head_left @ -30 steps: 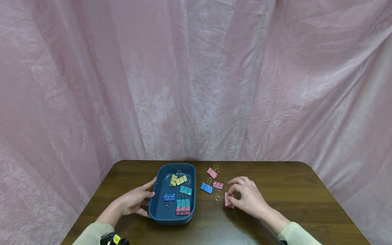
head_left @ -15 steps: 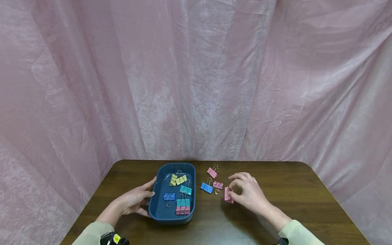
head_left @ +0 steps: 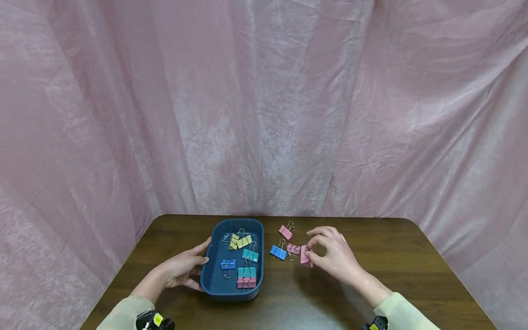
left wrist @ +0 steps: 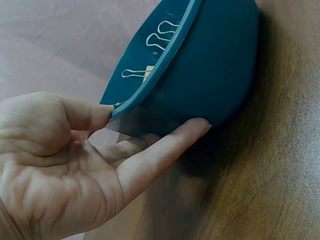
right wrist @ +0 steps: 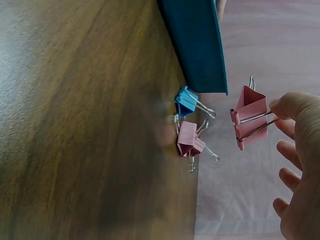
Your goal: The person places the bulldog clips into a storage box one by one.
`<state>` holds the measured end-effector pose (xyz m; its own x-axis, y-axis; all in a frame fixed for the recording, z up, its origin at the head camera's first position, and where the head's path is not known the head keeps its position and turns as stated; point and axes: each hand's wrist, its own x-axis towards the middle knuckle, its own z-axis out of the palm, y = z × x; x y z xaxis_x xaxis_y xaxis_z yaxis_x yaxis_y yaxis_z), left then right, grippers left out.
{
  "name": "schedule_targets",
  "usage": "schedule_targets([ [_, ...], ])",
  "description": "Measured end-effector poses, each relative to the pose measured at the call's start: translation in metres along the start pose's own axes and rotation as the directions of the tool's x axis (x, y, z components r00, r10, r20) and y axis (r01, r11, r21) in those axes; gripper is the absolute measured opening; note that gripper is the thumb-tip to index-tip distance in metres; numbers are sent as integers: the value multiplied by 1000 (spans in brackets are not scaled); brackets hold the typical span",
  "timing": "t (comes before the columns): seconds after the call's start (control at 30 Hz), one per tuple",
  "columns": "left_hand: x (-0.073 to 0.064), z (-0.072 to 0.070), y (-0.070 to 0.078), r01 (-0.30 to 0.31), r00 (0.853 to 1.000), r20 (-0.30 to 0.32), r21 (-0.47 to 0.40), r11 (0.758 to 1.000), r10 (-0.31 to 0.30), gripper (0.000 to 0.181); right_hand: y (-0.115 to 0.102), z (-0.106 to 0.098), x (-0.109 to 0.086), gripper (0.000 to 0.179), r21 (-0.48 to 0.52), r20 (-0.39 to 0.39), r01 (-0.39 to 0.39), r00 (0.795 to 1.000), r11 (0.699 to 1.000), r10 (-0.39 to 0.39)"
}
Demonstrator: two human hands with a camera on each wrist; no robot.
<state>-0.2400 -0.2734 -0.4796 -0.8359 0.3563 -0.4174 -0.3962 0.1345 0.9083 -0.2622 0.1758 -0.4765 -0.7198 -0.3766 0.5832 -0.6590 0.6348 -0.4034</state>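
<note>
My left hand holds the dark blue box at its left side. The thumb lies at the rim and the fingers reach along the outer wall. Inside are yellow binder clips, a blue binder clip, teal binder clips and a pink binder clip stack. My right hand pinches a pink binder clip between thumb and finger, above the table; its wire handles show at the fingertips.
Right of the box lie a loose blue binder clip, a pink binder clip and another pink clip farther back. The brown wooden table ends at a pink curtain.
My right hand has moved slightly up and left with the pink binder clip, off the table and nearer the loose clips. The left hand and box have stayed in place.
</note>
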Motion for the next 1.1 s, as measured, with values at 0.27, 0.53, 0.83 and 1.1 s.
schedule_targets([
  [0.27, -1, 0, 0, -2, 1000, 8, -5, 1000, 2, 70, -4, 0, 7, 23, 25, -1, -18, 1000, 1000, 18],
  [0.53, -1, 0, 0, -5, 1000, 14, -6, 1000, 5, 70, -11, -1, 16, 24, 36, -12, -25, 1000, 999, 25],
  [0.83, -2, -1, 0, -6, 1000, 14, -5, 1000, 6, 69, -20, 1, 28, 21, 62, -19, -16, 1000, 998, 17],
  [1.1, -1, 0, -1, -3, 1000, 5, 0, 1000, 3, 69, -26, 1, 35, 19, 74, -21, -6, 1000, 997, 8],
])
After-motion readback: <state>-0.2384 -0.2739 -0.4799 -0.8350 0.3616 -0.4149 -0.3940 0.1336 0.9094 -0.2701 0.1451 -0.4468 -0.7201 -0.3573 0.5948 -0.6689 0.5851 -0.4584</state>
